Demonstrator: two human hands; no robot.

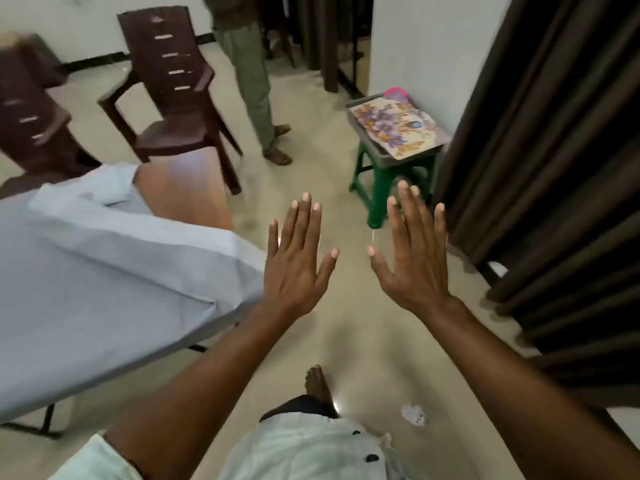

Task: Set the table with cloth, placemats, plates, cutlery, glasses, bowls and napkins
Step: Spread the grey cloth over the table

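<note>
Two bare hands are hovering over the floor in the middle of the frame, palms down and fingers spread, each grip released and holding nothing. The left hand (298, 265) is hanging just beside the draped corner of the cloth (104, 271), which is lying over the tabletop (187, 181) at the left of the frame; one bare wooden corner is showing past a folded-back flap toward the upper centre.

The placemats (394, 128), a flowered stack, are sitting on a tray (377, 159) atop a green stool (384, 188) in the upper right, beyond the fingertips of the right hand (412, 261). That hand is the nearer one, and the stack is lying ahead and slightly right of it, its long side running diagonally from upper left to lower right.

The way forward looks open: clear floor is lying between the hands and the stool. A dark curtain (554, 168) is crowding the stool's right side, and a standing person's legs (256, 98) and two brown chairs (173, 91) are farther off, upper left. Probably the reach should come from the left or front edge of the tray.
</note>
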